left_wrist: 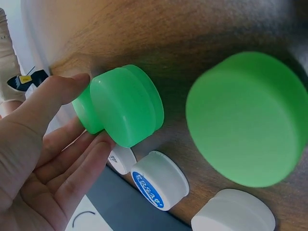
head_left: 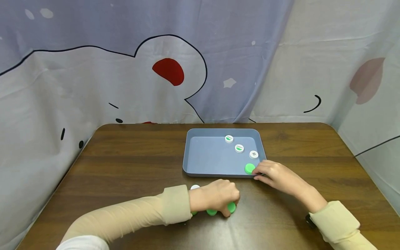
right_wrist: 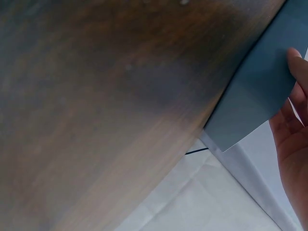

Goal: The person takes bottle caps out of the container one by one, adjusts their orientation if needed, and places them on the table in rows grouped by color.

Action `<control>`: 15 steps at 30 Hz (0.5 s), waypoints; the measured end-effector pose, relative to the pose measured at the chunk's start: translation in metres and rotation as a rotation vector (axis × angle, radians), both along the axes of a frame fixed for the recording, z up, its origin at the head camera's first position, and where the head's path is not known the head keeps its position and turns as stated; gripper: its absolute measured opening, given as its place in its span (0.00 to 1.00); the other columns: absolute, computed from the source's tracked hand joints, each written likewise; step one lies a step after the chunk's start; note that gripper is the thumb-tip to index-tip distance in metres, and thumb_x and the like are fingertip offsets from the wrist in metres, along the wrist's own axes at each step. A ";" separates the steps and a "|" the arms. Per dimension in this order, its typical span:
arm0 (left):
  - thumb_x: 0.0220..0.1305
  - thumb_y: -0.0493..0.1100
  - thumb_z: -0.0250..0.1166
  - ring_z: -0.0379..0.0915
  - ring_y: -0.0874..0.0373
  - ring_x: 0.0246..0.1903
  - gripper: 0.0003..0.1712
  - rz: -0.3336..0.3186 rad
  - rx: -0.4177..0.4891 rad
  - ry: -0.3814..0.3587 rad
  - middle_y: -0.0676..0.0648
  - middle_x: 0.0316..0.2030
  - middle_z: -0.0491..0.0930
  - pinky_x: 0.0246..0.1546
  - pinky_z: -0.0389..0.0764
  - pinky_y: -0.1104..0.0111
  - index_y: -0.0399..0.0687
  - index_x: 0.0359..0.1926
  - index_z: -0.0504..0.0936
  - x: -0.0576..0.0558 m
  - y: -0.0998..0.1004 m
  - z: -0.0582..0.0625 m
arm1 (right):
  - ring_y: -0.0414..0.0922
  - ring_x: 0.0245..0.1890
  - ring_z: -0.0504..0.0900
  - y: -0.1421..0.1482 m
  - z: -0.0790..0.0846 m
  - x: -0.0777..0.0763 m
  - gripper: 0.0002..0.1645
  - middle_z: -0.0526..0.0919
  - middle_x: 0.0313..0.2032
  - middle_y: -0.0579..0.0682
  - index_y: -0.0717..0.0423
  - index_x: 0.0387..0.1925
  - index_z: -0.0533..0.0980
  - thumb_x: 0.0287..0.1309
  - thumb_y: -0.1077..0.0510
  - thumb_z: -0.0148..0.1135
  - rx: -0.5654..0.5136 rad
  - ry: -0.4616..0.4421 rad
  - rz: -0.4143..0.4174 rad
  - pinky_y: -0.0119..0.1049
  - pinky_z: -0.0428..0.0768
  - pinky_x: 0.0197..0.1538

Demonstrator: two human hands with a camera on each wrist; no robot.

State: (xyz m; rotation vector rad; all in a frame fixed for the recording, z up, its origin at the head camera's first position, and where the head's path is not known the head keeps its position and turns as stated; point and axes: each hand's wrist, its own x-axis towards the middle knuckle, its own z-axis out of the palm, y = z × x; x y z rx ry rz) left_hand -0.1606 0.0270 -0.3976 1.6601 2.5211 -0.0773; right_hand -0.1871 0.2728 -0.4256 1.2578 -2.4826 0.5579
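My left hand reaches down over a group of bottle caps on the table. In the left wrist view, its thumb and fingers pinch a green bottle cap; another green cap stands beside it, overlapping it there. A third green cap is closer to that camera. My right hand grips the near right corner of the blue-grey tray, thumb outside the wall and fingers over the rim. A green cap lies inside, right at these fingertips.
Three white caps, one of them at the tray's far side, lie in a slanting row in the tray. White caps stand between my left hand and the tray. A patterned curtain hangs behind the wooden table.
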 end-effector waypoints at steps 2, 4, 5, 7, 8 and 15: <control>0.38 0.51 0.76 0.69 0.70 0.19 0.08 0.003 0.001 -0.002 0.64 0.21 0.80 0.20 0.70 0.79 0.63 0.24 0.85 0.000 0.000 0.000 | 0.31 0.33 0.75 0.000 0.000 0.000 0.11 0.79 0.31 0.36 0.49 0.31 0.81 0.45 0.63 0.73 -0.001 0.008 -0.003 0.20 0.72 0.41; 0.38 0.51 0.76 0.69 0.70 0.19 0.08 0.005 0.004 -0.008 0.63 0.21 0.80 0.20 0.70 0.79 0.63 0.24 0.85 -0.001 -0.001 0.000 | 0.31 0.33 0.75 0.000 0.001 0.000 0.11 0.79 0.31 0.36 0.49 0.31 0.81 0.44 0.63 0.73 -0.005 0.013 -0.002 0.19 0.71 0.41; 0.38 0.51 0.76 0.69 0.70 0.19 0.08 0.007 0.004 -0.010 0.64 0.21 0.80 0.20 0.70 0.79 0.63 0.24 0.85 -0.001 -0.001 0.000 | 0.31 0.33 0.75 0.000 0.001 0.000 0.11 0.79 0.31 0.36 0.49 0.31 0.81 0.44 0.63 0.73 -0.009 0.015 0.000 0.19 0.71 0.41; 0.38 0.50 0.75 0.69 0.70 0.19 0.08 0.011 0.006 -0.010 0.64 0.21 0.79 0.20 0.70 0.79 0.63 0.23 0.85 -0.001 -0.001 0.001 | 0.32 0.33 0.76 0.001 0.001 0.000 0.11 0.79 0.31 0.36 0.49 0.31 0.81 0.44 0.63 0.73 -0.016 0.017 0.005 0.19 0.71 0.42; 0.38 0.50 0.75 0.69 0.70 0.19 0.08 0.013 0.004 -0.012 0.64 0.20 0.79 0.20 0.71 0.79 0.63 0.23 0.85 -0.001 -0.001 0.001 | 0.32 0.33 0.76 0.001 0.001 -0.001 0.11 0.79 0.31 0.36 0.49 0.31 0.81 0.44 0.63 0.73 -0.020 0.018 0.008 0.19 0.70 0.42; 0.38 0.51 0.76 0.69 0.71 0.19 0.08 0.026 -0.005 -0.026 0.64 0.21 0.79 0.20 0.70 0.79 0.63 0.23 0.85 0.000 -0.001 0.002 | 0.33 0.33 0.75 0.003 0.002 -0.001 0.10 0.79 0.31 0.35 0.47 0.31 0.80 0.45 0.60 0.73 -0.028 0.026 -0.020 0.19 0.69 0.41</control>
